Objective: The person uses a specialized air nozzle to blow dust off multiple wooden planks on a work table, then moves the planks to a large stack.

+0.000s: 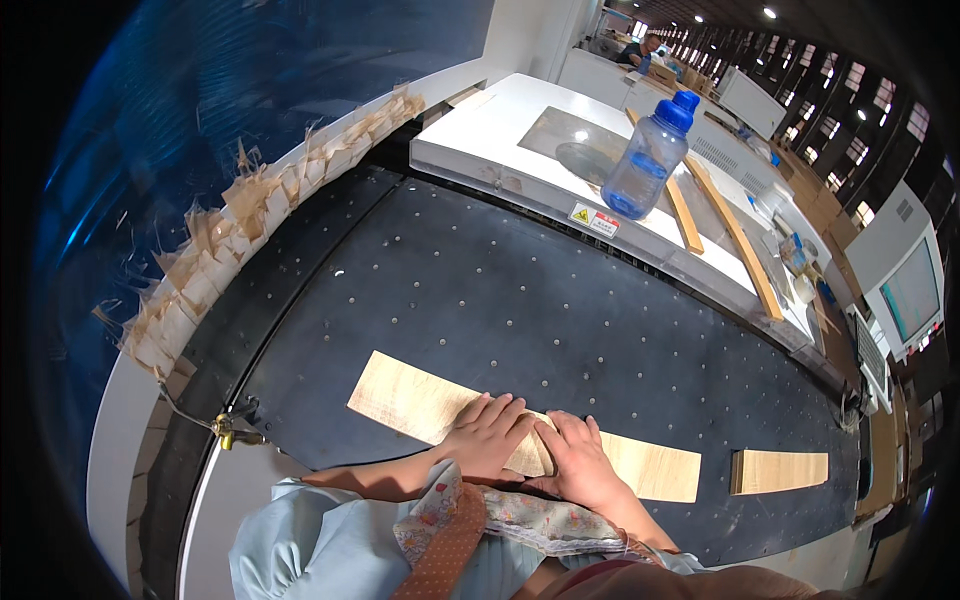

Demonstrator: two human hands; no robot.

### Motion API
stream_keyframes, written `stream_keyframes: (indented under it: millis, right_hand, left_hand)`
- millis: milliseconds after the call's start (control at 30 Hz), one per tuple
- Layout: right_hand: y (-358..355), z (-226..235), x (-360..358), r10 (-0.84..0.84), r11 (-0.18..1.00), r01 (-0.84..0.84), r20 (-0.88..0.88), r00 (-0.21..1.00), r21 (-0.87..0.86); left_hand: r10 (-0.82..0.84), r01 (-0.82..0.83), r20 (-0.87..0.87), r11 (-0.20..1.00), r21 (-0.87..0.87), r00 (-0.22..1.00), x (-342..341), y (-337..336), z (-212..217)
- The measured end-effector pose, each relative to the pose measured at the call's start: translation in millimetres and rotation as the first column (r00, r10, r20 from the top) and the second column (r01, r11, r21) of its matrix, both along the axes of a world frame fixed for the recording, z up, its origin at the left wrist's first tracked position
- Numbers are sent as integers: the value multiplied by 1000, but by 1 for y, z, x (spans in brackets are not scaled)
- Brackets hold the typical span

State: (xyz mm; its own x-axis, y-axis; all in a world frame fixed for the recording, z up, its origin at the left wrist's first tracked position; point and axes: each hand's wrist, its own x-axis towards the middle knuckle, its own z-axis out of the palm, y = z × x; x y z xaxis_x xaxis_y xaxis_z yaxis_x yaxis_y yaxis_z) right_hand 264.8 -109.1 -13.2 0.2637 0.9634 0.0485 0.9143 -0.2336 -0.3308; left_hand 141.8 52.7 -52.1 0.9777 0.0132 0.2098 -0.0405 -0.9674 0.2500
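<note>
My left hand [487, 438] lies across pale wooden strips on the dark table, its fingers stretched out and nearly together. Beside it, my right hand [582, 466] spans the wood, fingers toward the far edge and thumb at the near edge of a short wooden piece [532, 458] between the hands. A flat wooden strip [405, 397] reaches out to the left of my left hand. Another strip end [652, 467] shows to the right of my right hand. How the pieces overlap is hidden under my palms.
A stack of wooden pieces [782, 472] sits on the studded dark table [470, 270] at the right. Behind, a white machine top [470, 125] carries a blue water bottle [640, 165] and wooden slats [735, 240]. Ragged tape [235, 210] lines the left panel; a brass fitting [226, 432] juts out below.
</note>
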Motion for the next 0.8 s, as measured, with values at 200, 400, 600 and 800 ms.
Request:
stream_keyframes:
  millis: [200,400,600,800]
  right_hand:
    - [0,2,-2,0,1000,0,-8,1000,27]
    - [-2,-2,-2,6,999,-6,-5,1000,37]
    - [-3,-4,-1,5,999,-5,-18,1000,43]
    - [-4,-7,-2,8,999,-8,-4,1000,39]
  left_hand:
    - [-27,26,-29,999,-25,999,0,3,5]
    - [-79,71,-95,994,-83,992,3,7,12]
    - [-81,67,-110,990,-124,991,2,8,20]
    - [-63,54,-70,991,-124,996,0,6,18]
